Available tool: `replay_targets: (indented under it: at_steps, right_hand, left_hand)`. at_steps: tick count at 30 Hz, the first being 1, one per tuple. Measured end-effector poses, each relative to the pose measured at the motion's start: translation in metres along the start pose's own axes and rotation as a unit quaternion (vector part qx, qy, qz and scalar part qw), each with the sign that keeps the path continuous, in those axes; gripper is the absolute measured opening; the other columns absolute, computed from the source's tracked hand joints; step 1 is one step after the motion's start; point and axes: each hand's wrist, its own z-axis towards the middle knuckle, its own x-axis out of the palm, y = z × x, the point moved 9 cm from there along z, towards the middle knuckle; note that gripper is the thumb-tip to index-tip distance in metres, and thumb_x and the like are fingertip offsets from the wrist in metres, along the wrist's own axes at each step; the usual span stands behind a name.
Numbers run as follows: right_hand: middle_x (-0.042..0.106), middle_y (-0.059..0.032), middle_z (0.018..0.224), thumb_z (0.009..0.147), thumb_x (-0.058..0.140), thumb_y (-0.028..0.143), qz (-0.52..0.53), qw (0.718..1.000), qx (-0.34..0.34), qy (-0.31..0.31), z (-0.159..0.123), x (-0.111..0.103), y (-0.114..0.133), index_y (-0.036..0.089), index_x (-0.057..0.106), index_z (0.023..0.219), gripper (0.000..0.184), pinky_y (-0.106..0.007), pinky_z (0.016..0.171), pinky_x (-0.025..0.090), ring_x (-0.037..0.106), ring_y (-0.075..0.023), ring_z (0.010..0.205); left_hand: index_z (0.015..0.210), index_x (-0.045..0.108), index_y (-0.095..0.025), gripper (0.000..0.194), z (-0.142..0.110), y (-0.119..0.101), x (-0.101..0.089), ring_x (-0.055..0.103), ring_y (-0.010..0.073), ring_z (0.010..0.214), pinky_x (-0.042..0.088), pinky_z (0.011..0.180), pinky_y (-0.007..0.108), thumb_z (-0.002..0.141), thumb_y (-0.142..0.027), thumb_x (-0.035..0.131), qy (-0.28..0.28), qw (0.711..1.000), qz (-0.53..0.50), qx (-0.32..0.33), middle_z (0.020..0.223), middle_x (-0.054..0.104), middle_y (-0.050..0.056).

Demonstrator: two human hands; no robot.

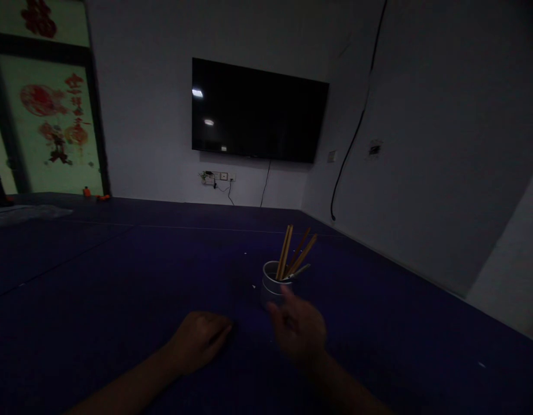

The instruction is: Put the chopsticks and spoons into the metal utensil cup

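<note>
The view is dimly lit, with the deepest shade gathered in the upper corner near two o'clock. The brightest area is formed by the pale green door panel with red decorations [54, 127] at ten o'clock. Small white glare spots are caught on the wide black rectangular television [266, 112] at twelve. The bare right hand [301, 328], between five and six, is softened by blur.
</note>
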Motion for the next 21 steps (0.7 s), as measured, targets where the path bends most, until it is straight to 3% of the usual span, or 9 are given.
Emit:
replay_targets:
  at_steps: [2, 4, 8, 11, 21]
  right_hand:
    - [0.064, -0.0018, 0.054, 0.090, 0.045, 0.034, 0.023, 0.983, -0.132, 0.124, -0.016, 0.029, 0.030, 0.021, 0.068, 0.097, 0.027, -0.026, 0.050, 0.040, 0.057, -0.0140, 0.047]
    - [0.068, -0.0032, 0.062, 0.092, 0.041, 0.027, 0.043, 0.963, -0.188, 0.190, -0.031, 0.049, 0.045, 0.020, 0.068, 0.091, 0.027, -0.026, 0.052, 0.039, 0.059, -0.0137, 0.050]
    - [0.069, -0.0026, 0.067, 0.093, 0.037, 0.031, 0.055, 0.942, -0.153, 0.292, -0.041, 0.078, 0.045, 0.020, 0.065, 0.078, 0.034, -0.025, 0.053, 0.037, 0.062, -0.0140, 0.055]
    - [0.070, -0.0009, 0.069, 0.094, 0.036, 0.033, 0.061, 0.924, -0.128, 0.354, -0.044, 0.089, 0.041, 0.020, 0.063, 0.075, 0.035, -0.023, 0.052, 0.035, 0.062, -0.0130, 0.057]
    - [0.070, 0.0006, 0.072, 0.094, 0.035, 0.034, 0.086, 0.912, -0.095, 0.390, -0.046, 0.092, 0.036, 0.021, 0.062, 0.077, 0.035, -0.022, 0.053, 0.033, 0.062, -0.0123, 0.060]
  left_hand:
    - [0.079, 0.059, -0.018, 0.033, 0.000, 0.000, 0.001, 0.057, 0.0099, 0.053, 0.040, 0.051, 0.019, 0.094, -0.028, 0.031, 0.013, 1.000, 0.000, -0.008, 0.062, 0.063, 0.001]
    - [0.078, 0.059, -0.018, 0.033, 0.000, 0.001, 0.001, 0.058, 0.0105, 0.054, 0.040, 0.050, 0.019, 0.093, -0.031, 0.032, 0.018, 1.000, -0.004, -0.014, 0.064, 0.064, 0.002]
    - [0.087, 0.061, -0.019, 0.029, -0.002, 0.003, 0.000, 0.060, 0.0123, 0.060, 0.043, 0.054, 0.020, 0.090, -0.038, 0.038, 0.015, 0.999, -0.021, -0.019, 0.069, 0.065, 0.002]
    - [0.088, 0.061, -0.019, 0.030, -0.003, 0.004, 0.003, 0.061, 0.0128, 0.062, 0.044, 0.056, 0.020, 0.090, -0.040, 0.039, 0.020, 1.000, -0.020, -0.014, 0.070, 0.066, 0.002]
    - [0.081, 0.057, -0.019, 0.028, -0.004, 0.004, 0.010, 0.060, 0.0131, 0.058, 0.040, 0.053, 0.022, 0.091, -0.034, 0.037, 0.036, 0.999, 0.022, -0.011, 0.067, 0.065, 0.002]
